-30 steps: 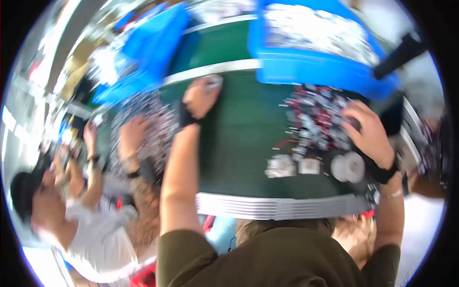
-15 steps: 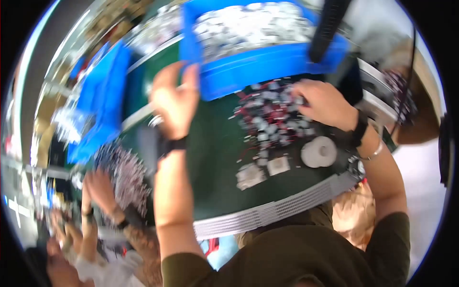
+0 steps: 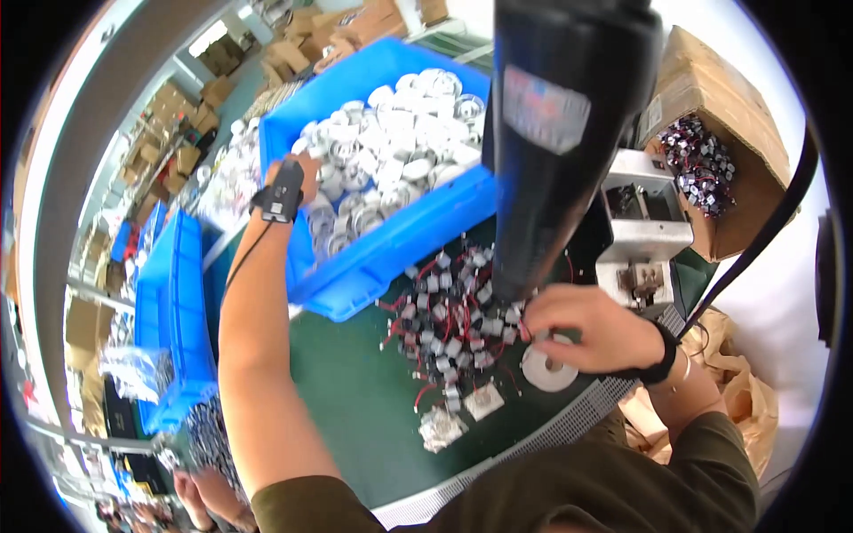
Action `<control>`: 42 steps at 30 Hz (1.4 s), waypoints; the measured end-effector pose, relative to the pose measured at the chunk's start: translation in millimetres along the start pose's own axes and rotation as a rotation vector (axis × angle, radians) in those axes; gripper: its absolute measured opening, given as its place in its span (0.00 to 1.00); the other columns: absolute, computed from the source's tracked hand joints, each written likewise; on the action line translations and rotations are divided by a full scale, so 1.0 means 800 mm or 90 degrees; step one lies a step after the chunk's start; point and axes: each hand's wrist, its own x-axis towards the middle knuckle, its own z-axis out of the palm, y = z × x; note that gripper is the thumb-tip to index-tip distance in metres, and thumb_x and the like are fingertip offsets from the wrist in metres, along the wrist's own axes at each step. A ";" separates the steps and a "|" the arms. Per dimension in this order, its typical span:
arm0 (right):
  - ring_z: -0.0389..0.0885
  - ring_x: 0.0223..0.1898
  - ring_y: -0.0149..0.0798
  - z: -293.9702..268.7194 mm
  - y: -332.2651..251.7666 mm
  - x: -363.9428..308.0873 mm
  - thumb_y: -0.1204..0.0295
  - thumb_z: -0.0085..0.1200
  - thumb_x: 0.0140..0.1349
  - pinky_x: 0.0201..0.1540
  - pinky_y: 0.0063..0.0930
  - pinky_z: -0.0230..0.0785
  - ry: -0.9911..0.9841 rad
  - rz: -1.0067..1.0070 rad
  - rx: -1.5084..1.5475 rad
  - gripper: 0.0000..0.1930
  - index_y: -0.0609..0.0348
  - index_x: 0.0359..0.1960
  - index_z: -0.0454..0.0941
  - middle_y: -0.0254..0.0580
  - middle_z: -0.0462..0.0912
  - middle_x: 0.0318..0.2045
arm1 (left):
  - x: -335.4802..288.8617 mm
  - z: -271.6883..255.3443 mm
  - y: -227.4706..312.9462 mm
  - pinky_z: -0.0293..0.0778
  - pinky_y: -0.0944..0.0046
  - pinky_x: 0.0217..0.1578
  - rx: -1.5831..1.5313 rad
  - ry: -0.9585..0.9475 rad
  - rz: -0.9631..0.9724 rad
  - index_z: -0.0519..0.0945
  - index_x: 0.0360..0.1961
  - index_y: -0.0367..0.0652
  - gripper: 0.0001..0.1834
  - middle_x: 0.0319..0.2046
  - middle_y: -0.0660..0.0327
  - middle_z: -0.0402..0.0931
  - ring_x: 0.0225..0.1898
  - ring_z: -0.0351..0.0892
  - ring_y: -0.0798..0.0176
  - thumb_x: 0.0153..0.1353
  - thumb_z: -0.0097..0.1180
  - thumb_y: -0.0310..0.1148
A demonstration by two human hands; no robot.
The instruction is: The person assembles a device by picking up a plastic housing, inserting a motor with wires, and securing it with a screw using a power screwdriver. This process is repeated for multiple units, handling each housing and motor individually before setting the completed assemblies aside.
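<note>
Your left hand (image 3: 306, 175) reaches into a blue bin (image 3: 409, 226) heaped with white parts (image 3: 391, 124); your right hand (image 3: 586, 329) is beside many unsorted wired parts (image 3: 449, 324); neither grip can be told.

A bright-blue rectangular plastic bin (image 3: 404, 246) and glossy white round parts (image 3: 404, 124) show at eleven o'clock; small grey-and-black blocks with red wires (image 3: 453, 322), at centre; a dark-green flat work surface (image 3: 346, 391), at seven; a pale-grey dot-patterned edging strip (image 3: 562, 428), at five.

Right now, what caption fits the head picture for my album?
Left hand at the blue bin of white parts, right hand by the wired pieces.
</note>
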 end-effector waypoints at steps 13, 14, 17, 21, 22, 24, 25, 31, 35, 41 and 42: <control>0.78 0.33 0.32 -0.007 -0.002 -0.038 0.79 0.61 0.49 0.31 0.22 0.72 0.154 0.039 0.071 0.10 0.62 0.33 0.76 0.39 0.77 0.32 | -0.014 -0.028 0.009 0.72 0.57 0.33 -0.296 0.201 -0.143 0.76 0.35 0.34 0.20 0.31 0.48 0.78 0.32 0.77 0.50 0.47 0.64 0.40; 0.77 0.34 0.30 -0.006 0.000 -0.042 0.79 0.62 0.49 0.33 0.20 0.72 0.160 0.077 0.110 0.10 0.62 0.34 0.76 0.37 0.77 0.32 | -0.029 -0.048 0.026 0.72 0.58 0.32 -0.428 0.270 -0.175 0.76 0.35 0.34 0.21 0.28 0.49 0.77 0.31 0.77 0.51 0.46 0.65 0.39; 0.76 0.36 0.27 0.007 0.009 -0.058 0.81 0.63 0.47 0.36 0.18 0.68 0.255 0.172 0.288 0.11 0.63 0.33 0.77 0.37 0.78 0.35 | -0.086 -0.119 0.081 0.73 0.63 0.32 -0.596 0.241 -0.313 0.75 0.36 0.34 0.20 0.27 0.57 0.77 0.30 0.76 0.64 0.50 0.66 0.37; 0.75 0.36 0.25 0.002 0.012 -0.062 0.80 0.60 0.49 0.37 0.17 0.69 0.370 0.254 0.326 0.11 0.63 0.35 0.75 0.36 0.78 0.37 | -0.147 -0.159 0.153 0.79 0.65 0.32 -1.100 0.389 -0.232 0.71 0.44 0.37 0.12 0.38 0.56 0.76 0.36 0.78 0.63 0.60 0.53 0.28; 0.75 0.36 0.25 -0.002 0.011 -0.064 0.80 0.59 0.50 0.38 0.17 0.68 0.388 0.234 0.322 0.11 0.63 0.36 0.75 0.36 0.78 0.37 | -0.159 -0.171 0.176 0.79 0.64 0.31 -1.232 0.334 -0.205 0.70 0.46 0.37 0.13 0.39 0.54 0.76 0.34 0.79 0.62 0.61 0.51 0.28; 0.75 0.35 0.24 -0.003 0.008 -0.067 0.81 0.58 0.52 0.38 0.16 0.68 0.414 0.193 0.316 0.10 0.63 0.37 0.75 0.35 0.77 0.37 | -0.186 -0.199 0.231 0.80 0.62 0.30 -1.452 0.196 -0.202 0.67 0.50 0.38 0.15 0.39 0.50 0.76 0.31 0.80 0.58 0.62 0.48 0.27; 0.74 0.35 0.24 0.000 0.005 -0.069 0.82 0.57 0.52 0.38 0.15 0.68 0.430 0.165 0.306 0.10 0.63 0.37 0.75 0.34 0.77 0.37 | -0.195 -0.213 0.267 0.81 0.61 0.30 -1.540 0.116 -0.211 0.65 0.52 0.39 0.17 0.40 0.48 0.75 0.30 0.80 0.56 0.62 0.47 0.26; 0.76 0.35 0.26 0.008 0.000 -0.083 0.83 0.60 0.50 0.40 0.17 0.70 0.431 0.165 0.372 0.14 0.65 0.38 0.73 0.35 0.75 0.37 | -0.195 -0.203 0.378 0.79 0.61 0.38 -1.664 -0.283 -0.120 0.59 0.60 0.41 0.29 0.45 0.54 0.72 0.40 0.78 0.57 0.55 0.47 0.20; 0.78 0.37 0.28 0.003 0.002 -0.094 0.83 0.60 0.50 0.41 0.20 0.73 0.344 0.171 0.312 0.13 0.66 0.38 0.73 0.38 0.76 0.37 | -0.197 -0.210 0.403 0.76 0.70 0.25 -1.410 -0.194 -0.113 0.58 0.60 0.40 0.27 0.36 0.56 0.75 0.27 0.78 0.66 0.60 0.49 0.24; 0.75 0.39 0.27 -0.001 0.007 -0.103 0.82 0.58 0.53 0.44 0.20 0.71 0.294 0.166 0.407 0.10 0.65 0.37 0.74 0.38 0.75 0.39 | -0.198 -0.205 0.421 0.71 0.73 0.21 -1.162 -0.159 -0.218 0.69 0.53 0.35 0.25 0.34 0.56 0.76 0.22 0.77 0.70 0.54 0.60 0.29; 0.75 0.40 0.27 -0.001 0.009 -0.104 0.82 0.57 0.53 0.45 0.20 0.71 0.299 0.149 0.365 0.10 0.65 0.38 0.74 0.38 0.75 0.39 | -0.201 -0.202 0.420 0.71 0.73 0.22 -0.973 -0.048 -0.122 0.68 0.54 0.36 0.27 0.39 0.55 0.74 0.27 0.77 0.71 0.52 0.61 0.27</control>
